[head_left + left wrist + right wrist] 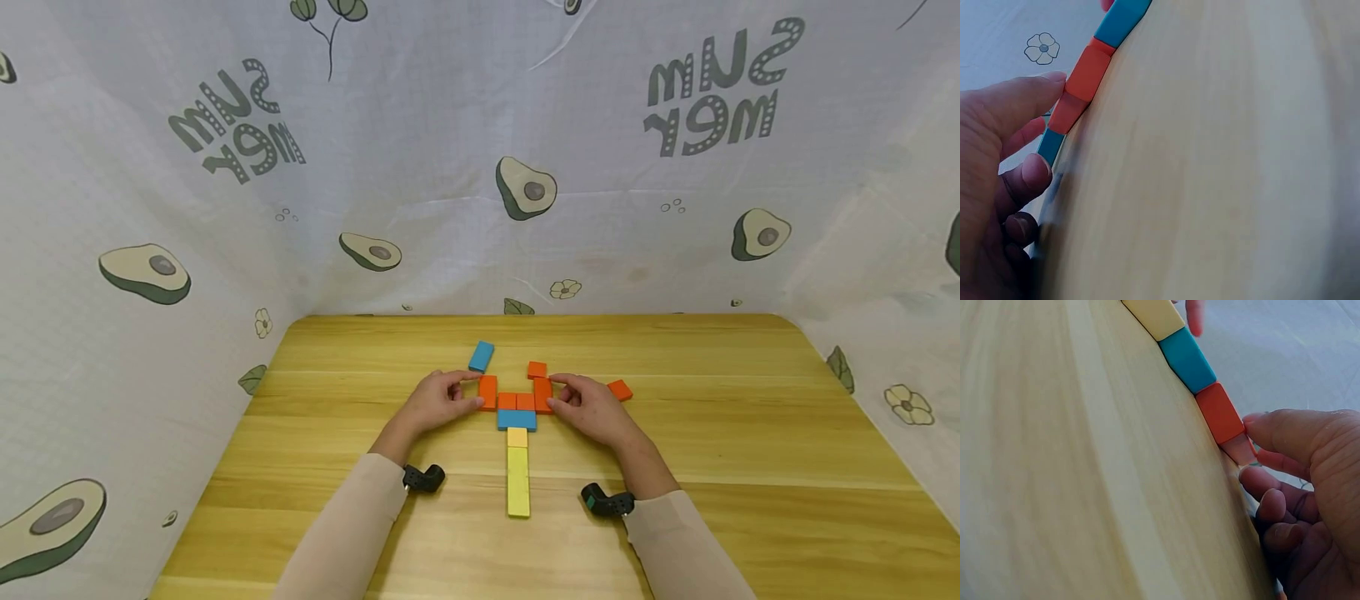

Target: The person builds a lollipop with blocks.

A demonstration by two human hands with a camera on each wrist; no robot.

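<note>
Flat blocks lie in a figure on the table. A long yellow-green block meets a pale yellow square, then a crosswise blue block below two small orange squares. My left hand touches the outer side of the left upright orange block with thumb and index finger. On the other side, my right hand touches the right upright orange block the same way. Both wrist views show each thumb, the left and right, against orange.
A tilted blue block lies behind the left orange block. One orange square sits at the far end of the right one. Another orange block lies beyond my right hand. Printed cloth hangs around the wooden table.
</note>
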